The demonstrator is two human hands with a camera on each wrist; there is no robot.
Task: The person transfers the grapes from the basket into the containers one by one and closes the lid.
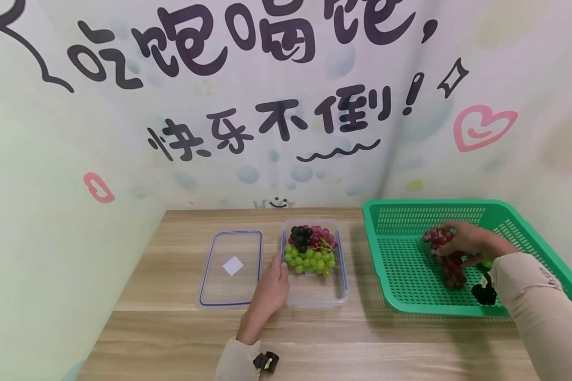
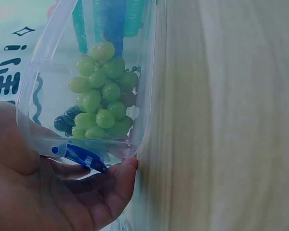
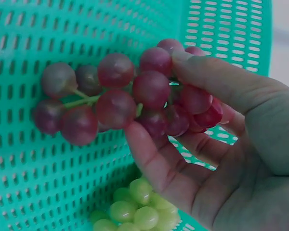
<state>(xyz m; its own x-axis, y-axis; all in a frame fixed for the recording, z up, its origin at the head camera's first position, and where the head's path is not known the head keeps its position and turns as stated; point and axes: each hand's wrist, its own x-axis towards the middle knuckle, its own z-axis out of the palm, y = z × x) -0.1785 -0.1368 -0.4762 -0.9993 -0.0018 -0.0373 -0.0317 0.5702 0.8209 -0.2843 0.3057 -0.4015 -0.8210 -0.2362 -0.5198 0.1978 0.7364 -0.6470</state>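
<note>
My left hand holds the left side of a clear plastic container, its thumb at the rim and fingers along the outer wall near a blue-edged latch. In the container's far part lie green grapes, dark grapes and reddish-purple grapes. Inside the green basket, my right hand pinches a bunch of red grapes between thumb and fingers. More red grapes show just below that hand. Green grapes lie in the basket under the fingers.
A clear lid with a blue seal and a white square label lies flat left of the container. The wooden table meets a printed wall covering at its back. The basket's raised sides stand around my right hand.
</note>
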